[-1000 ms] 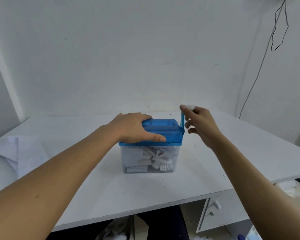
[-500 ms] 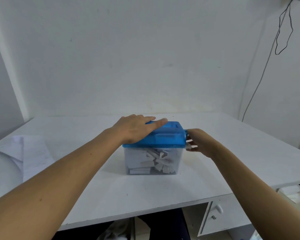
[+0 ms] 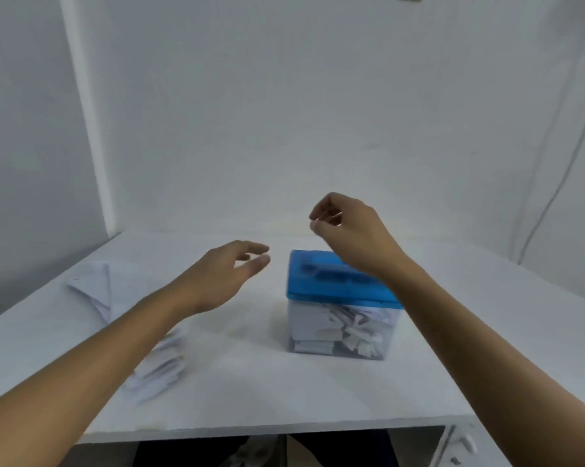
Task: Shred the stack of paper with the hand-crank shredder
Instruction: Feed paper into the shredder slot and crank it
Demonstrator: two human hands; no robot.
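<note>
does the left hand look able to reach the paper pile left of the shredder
Probably yes: the left hand is open and empty, and the paper pile lies below and left of it, nothing between.

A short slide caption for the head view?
Left hand and right hand hover free near the blue-lidded shredder; paper lies at left.

White wall [image 3: 284, 112] fills upper frame, flat even light, few faint marks. Pale vertical strip [image 3: 85, 112] runs down upper left, beside darker side wall [image 3: 21, 163]. Thin cable [image 3: 554, 197] hangs at right edge. White tabletop [image 3: 318, 392] spans lower half; drawer front [image 3: 466, 444] with knob lower right.
</note>
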